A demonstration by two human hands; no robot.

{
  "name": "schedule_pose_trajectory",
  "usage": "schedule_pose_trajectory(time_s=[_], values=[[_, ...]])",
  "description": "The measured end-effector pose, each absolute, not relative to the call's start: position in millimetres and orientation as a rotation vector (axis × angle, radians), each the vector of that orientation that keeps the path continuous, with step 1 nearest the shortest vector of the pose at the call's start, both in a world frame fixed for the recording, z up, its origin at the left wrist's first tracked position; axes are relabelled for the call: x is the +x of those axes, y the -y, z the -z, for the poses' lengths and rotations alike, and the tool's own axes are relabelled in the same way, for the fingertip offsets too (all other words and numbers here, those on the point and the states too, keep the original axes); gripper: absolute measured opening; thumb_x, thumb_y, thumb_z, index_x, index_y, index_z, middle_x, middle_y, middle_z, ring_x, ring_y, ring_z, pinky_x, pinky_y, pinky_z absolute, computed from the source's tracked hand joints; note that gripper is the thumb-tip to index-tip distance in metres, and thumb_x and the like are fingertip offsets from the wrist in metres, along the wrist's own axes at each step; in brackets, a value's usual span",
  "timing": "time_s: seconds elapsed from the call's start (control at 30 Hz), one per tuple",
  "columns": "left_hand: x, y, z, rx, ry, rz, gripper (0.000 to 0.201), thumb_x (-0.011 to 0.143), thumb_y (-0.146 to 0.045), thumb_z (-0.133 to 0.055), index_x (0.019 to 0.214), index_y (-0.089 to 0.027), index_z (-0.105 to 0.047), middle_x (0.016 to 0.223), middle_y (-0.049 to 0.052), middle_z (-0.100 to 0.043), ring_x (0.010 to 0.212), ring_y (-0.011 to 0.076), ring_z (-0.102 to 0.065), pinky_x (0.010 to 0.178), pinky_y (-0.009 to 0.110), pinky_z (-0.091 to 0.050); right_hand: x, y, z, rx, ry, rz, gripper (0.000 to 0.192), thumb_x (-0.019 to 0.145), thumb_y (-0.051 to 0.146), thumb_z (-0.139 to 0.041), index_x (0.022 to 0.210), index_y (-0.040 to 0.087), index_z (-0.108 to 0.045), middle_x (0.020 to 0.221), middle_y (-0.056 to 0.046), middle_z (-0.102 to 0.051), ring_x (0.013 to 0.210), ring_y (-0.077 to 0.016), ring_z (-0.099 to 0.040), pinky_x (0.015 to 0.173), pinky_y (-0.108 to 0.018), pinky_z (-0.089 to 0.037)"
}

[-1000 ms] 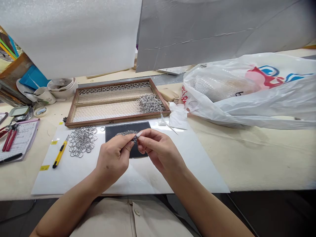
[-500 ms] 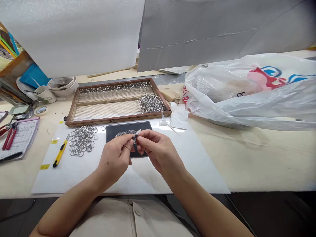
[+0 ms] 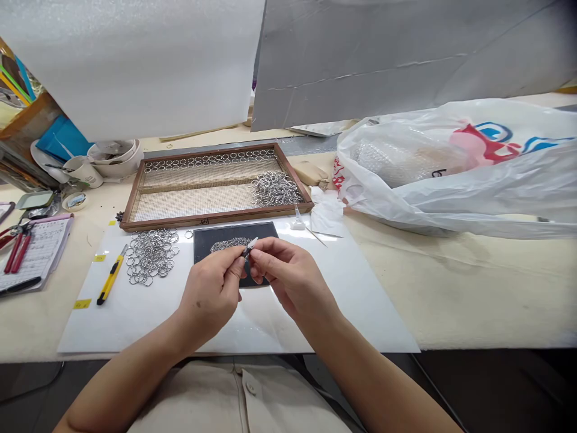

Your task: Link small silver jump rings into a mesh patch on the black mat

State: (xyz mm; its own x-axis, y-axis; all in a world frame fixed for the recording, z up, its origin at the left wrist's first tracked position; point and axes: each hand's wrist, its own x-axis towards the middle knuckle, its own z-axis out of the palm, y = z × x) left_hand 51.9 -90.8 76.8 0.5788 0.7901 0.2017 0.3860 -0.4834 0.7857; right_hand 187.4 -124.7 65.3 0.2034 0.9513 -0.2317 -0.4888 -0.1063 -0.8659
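Note:
Above a black pad (image 3: 204, 236), my left hand (image 3: 211, 290) is closed in a pinch on a small dark piece with a pale, pointed tip (image 3: 251, 244). My right hand (image 3: 291, 273) meets it from the other side, thumb and fingertips pinched at the same piece. Its exact kind is too small to make out, and fingers cover part of it. Behind my hands, a heap of fine silvery metal bits (image 3: 231, 243) lies on the pad. A loose pile of silver rings (image 3: 152, 255) rests to the left on the white sheet (image 3: 360, 313).
A wooden-framed mesh tray (image 3: 216, 221) at the back holds rows of rings and a ring heap (image 3: 276, 189). The yellow cutter (image 3: 110, 278) lies left. Red-handled pliers (image 3: 18, 252) rest on a notebook (image 3: 51, 240). A plastic bag (image 3: 419, 198) occupies the right.
The pale tip between my fingers has tilted slightly. Both hands remain nearly in the same place, still pinching.

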Motion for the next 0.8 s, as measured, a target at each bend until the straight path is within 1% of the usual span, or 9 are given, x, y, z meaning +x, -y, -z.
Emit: schedule_pose_trajectory(time_s=[0.13, 0.2, 0.33, 0.53, 0.8], values=[[50.3, 89.7, -70.2, 2.232, -0.944, -0.893, 0.024, 0.092, -0.017, -0.044, 0.107, -0.017, -0.063, 0.079, 0.003, -0.067, 0.062, 0.0107, -0.059, 0.057, 0.022, -0.049, 188.5, 124.7, -66.1, -1.059, 0.563, -1.351, 0.021, 0.061, 0.031, -0.078, 0.070, 0.016, -0.065, 0.055, 0.002, -0.058, 0.052, -0.0094, -0.051, 0.051, -0.025, -0.039], [49.3, 89.2, -68.5, 2.288, -0.947, -0.914, 0.026, 0.092, -0.017, -0.044, 0.110, -0.015, -0.062, 0.082, 0.004, -0.067, 0.066, 0.0117, -0.060, 0.060, 0.023, -0.050, 188.8, 124.4, -66.6, -1.038, 0.553, -1.375, 0.021, 0.060, 0.030, -0.078, 0.069, 0.016, -0.065, 0.055, 0.002, -0.058, 0.052, -0.0093, -0.051, 0.050, -0.025, -0.039], [47.4, 89.0, -68.3, 2.354, -0.944, -0.907, 0.027, 0.093, -0.017, -0.043, 0.112, -0.014, -0.062, 0.081, 0.005, -0.067, 0.072, 0.0129, -0.061, 0.062, 0.023, -0.050, 189.0, 123.8, -66.8, -1.020, 0.546, -1.398, 0.021, 0.060, 0.030, -0.079, 0.068, 0.017, -0.066, 0.055, 0.003, -0.057, 0.052, -0.0094, -0.051, 0.051, -0.025, -0.039], [46.8, 89.4, -69.2, 2.386, -0.924, -0.923, 0.028, 0.093, -0.017, -0.043, 0.113, -0.015, -0.062, 0.080, 0.004, -0.067, 0.070, 0.0127, -0.061, 0.056, 0.022, -0.048, 189.8, 124.1, -66.3, -1.013, 0.546, -1.399, 0.021, 0.059, 0.030, -0.080, 0.066, 0.017, -0.065, 0.057, 0.003, -0.057, 0.052, -0.0093, -0.052, 0.051, -0.025, -0.040], [47.1, 88.9, -72.0, 2.381, -0.888, -0.917, 0.028, 0.092, -0.014, -0.043, 0.113, -0.015, -0.062, 0.079, 0.004, -0.067, 0.075, 0.0134, -0.062, 0.057, 0.021, -0.048, 192.7, 125.2, -63.7, -1.004, 0.552, -1.391, 0.021, 0.059, 0.031, -0.080, 0.065, 0.017, -0.065, 0.053, 0.003, -0.057, 0.050, -0.0090, -0.052, 0.050, -0.024, -0.039]])
